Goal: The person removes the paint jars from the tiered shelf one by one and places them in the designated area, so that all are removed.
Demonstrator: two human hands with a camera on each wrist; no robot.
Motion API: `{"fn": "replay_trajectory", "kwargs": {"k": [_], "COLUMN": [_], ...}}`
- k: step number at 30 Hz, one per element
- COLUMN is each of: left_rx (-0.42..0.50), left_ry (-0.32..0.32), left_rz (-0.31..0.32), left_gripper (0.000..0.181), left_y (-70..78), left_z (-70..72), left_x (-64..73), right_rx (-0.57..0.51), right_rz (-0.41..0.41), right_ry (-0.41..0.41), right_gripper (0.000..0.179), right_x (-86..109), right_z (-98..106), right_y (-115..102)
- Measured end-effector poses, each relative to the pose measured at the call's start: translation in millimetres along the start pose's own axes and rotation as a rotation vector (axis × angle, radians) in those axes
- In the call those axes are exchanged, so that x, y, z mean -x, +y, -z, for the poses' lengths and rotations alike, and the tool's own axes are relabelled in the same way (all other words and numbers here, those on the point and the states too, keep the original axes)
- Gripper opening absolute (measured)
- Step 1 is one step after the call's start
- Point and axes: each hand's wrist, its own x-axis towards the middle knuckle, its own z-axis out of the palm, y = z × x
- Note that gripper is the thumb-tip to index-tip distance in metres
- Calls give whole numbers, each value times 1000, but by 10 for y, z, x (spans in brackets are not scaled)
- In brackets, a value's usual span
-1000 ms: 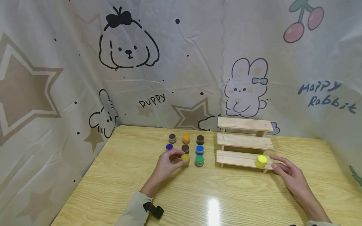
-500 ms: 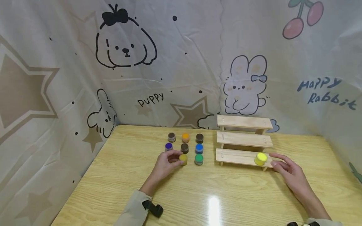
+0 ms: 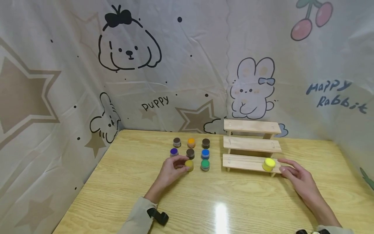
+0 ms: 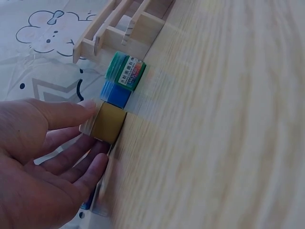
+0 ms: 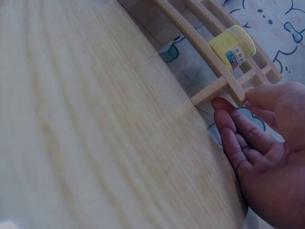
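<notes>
My left hand (image 3: 170,170) pinches an ochre paint jar (image 3: 189,165) between thumb and fingers, at the near left of a group of small jars. In the left wrist view the thumb lies on its upper part, and the ochre jar (image 4: 109,122) appears to stand on the table. My right hand (image 3: 301,180) holds the right end of the lowest step of a wooden three-tier stand (image 3: 245,162), thumb and fingers on either side of the board. Beside those fingers, a bright yellow paint jar (image 5: 232,47) stands upright on that step.
A green jar (image 3: 205,165), a blue jar (image 3: 205,154), a purple jar (image 3: 174,152), an orange jar (image 3: 191,142) and several dark-lidded jars stand in rows near my left hand. Behind the table (image 3: 187,204) hangs a patterned cloth (image 3: 187,74).
The head view has shifted slightly. My left hand has drawn the ochre jar a little to the left, away from the green one. My right hand and the yellow jar stay in place.
</notes>
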Motion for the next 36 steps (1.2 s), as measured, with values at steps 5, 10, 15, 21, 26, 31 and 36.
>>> {"fn": "replay_trajectory", "kwargs": {"k": [5,10,15,21,26,31,36], "left_rx": [-12,-31,7,17,13,33,36], "left_ry": [20,62,63,50,13,-5,-38], "left_rz": [-27,-76,-150,-205,-258,-285,-270], "left_gripper": [34,34,31,29,28,29,32], "left_y": [47,139,266,393,502,649,763], "left_z": [-9,-16,-58,-205,-391,-585,-793], "left_x": [20,23,0,-36,-81,-131,-134], "right_rx": [-4,-3,2,13,-9,-7,-4], "right_rz": [4,7,14,4,17,10,0], "right_ry": [-11,-9,3,9,8,2,-1], "right_gripper": [47,47,46,47,45,46,46], "right_x": [-9,-34,-73,-83,-54,-29,-16], "right_z": [-8,-16,-6,-5,8,9,-4], "right_y": [3,-16,-35,-35,-38,-28,-10]}}
